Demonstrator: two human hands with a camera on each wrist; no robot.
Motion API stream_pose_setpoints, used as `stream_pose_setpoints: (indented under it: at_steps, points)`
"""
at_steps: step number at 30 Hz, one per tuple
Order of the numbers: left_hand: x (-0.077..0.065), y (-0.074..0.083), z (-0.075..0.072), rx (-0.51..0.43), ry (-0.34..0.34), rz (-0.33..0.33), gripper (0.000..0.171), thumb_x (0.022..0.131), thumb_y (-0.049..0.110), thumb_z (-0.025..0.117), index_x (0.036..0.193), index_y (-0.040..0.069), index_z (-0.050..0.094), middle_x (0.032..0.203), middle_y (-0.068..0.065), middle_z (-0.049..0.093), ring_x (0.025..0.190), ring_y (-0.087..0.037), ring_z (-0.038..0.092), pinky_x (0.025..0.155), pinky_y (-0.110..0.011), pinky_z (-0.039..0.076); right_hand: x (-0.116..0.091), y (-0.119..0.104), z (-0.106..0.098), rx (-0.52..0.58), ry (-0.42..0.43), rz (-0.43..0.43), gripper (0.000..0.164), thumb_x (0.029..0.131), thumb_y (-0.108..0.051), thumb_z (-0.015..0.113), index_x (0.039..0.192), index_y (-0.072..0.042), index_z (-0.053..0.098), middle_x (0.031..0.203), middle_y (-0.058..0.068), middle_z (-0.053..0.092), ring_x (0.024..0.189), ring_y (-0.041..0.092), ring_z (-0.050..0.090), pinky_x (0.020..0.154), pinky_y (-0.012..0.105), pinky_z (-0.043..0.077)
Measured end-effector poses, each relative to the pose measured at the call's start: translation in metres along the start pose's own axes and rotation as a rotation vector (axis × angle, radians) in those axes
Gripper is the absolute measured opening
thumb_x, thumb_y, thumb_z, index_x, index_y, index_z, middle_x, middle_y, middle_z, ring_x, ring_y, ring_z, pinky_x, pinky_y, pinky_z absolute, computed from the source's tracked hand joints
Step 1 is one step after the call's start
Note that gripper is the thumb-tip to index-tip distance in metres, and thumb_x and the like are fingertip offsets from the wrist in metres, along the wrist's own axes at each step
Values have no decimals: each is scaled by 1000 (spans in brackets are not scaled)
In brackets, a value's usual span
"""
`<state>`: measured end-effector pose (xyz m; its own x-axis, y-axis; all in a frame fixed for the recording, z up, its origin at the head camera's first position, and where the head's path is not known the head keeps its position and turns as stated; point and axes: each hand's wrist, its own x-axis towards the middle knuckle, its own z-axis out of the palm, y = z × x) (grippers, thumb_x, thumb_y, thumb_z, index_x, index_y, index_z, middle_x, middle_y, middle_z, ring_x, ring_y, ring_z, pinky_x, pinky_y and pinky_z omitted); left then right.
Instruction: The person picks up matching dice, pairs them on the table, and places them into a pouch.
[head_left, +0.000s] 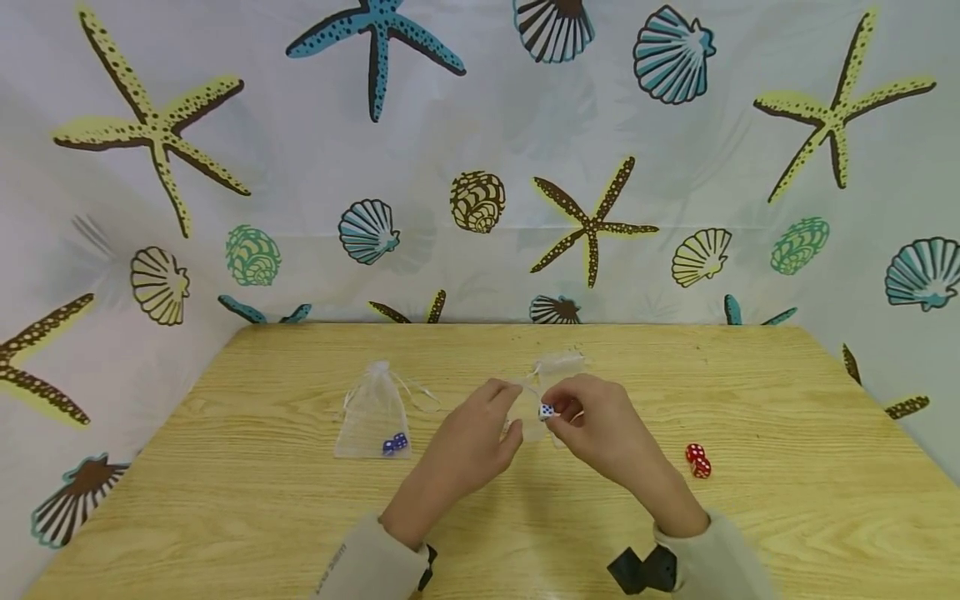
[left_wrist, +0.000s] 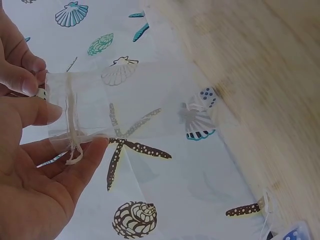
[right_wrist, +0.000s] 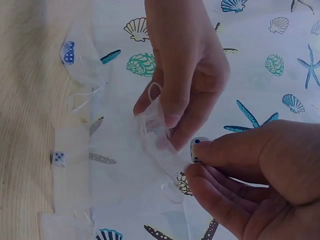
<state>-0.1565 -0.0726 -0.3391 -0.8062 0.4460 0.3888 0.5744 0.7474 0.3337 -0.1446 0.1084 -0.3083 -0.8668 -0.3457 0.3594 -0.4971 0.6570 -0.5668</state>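
Note:
My left hand [head_left: 472, 437] grips a sheer white drawstring bag [left_wrist: 150, 85] near its mouth, the thumb and fingers spread around the opening. At the far end of this bag lies a white die with blue dots [left_wrist: 207, 96]. Between thumb and fingertips, my right hand [head_left: 603, 425] pinches another white die [right_wrist: 198, 148], right at the bag's mouth. In the left wrist view this held die is mostly hidden behind fingers. The bag hangs outward from my left hand, its drawstring loops [left_wrist: 75, 152] dangling beside the fingers.
Left on the wooden table [head_left: 247, 500] lies a second sheer bag [head_left: 363, 417] with blue dice [head_left: 394, 443] inside. Red dice [head_left: 697, 460] sit to the right. Another sheer bag [head_left: 561, 364] lies behind my hands. A shell-patterned cloth [head_left: 450, 275] hangs behind the table.

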Motion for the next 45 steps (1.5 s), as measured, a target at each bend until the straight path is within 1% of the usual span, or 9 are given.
stream_pose_setpoints:
  at_steps: [4,11,19,25,29,33,37,40,45]
  points:
    - [0,1,1,18,4,9,39,92,14,61,127,-2,57,123,-14,58,103,-26,63,81,-37,55,1,-1,8,-47,36,-17,12,80,2,72,91,-2,70,79,4,62,66,8,54,60,19,48]
    - [0,2,0,31,-2,18,39,92,15,60,128,-2,57,122,-13,59,104,-26,63,81,-36,55,2,-1,14,-113,28,9,13,78,-2,75,90,-5,71,75,3,55,62,9,44,55,20,40]
    - [0,2,-1,15,1,12,39,92,14,61,127,-1,57,123,-14,59,103,-26,63,80,-37,55,1,1,15,-127,78,-31,16,75,2,76,86,-7,68,86,5,56,71,18,53,62,24,46]
    - [0,-2,-1,-10,-7,-6,39,92,14,60,128,-1,56,125,-14,58,105,-27,63,83,-39,54,2,4,16,-106,100,-42,25,74,3,76,95,-4,63,91,9,58,75,20,56,67,28,50]
    - [1,-5,-2,-39,-14,-22,39,92,14,60,128,0,56,126,-14,57,107,-28,62,86,-40,53,2,5,15,-66,72,-7,30,76,2,74,103,-2,61,98,11,59,80,23,60,70,33,53]
    - [1,-7,-4,-63,-25,-33,39,93,14,59,129,0,55,127,-15,57,109,-29,61,87,-42,52,2,8,14,3,-4,47,38,81,-1,71,117,3,58,109,17,61,87,28,65,72,36,56]
    - [1,-7,-5,-80,-30,-30,39,93,13,59,129,0,55,127,-15,57,110,-29,61,87,-42,52,2,11,14,74,-73,102,46,86,-5,67,128,4,52,119,23,61,93,32,68,71,34,57]
    - [2,-8,-6,-99,-41,-33,40,93,13,59,130,0,54,128,-16,56,110,-30,60,88,-43,52,3,14,15,113,-92,127,39,87,-6,65,124,3,56,114,22,63,90,30,69,69,32,58]
    - [1,-9,-8,-127,-57,-44,40,93,13,57,131,0,54,128,-15,56,108,-30,61,88,-42,52,5,15,15,121,-77,132,16,86,-5,66,102,-1,67,94,12,69,78,22,69,65,27,56]
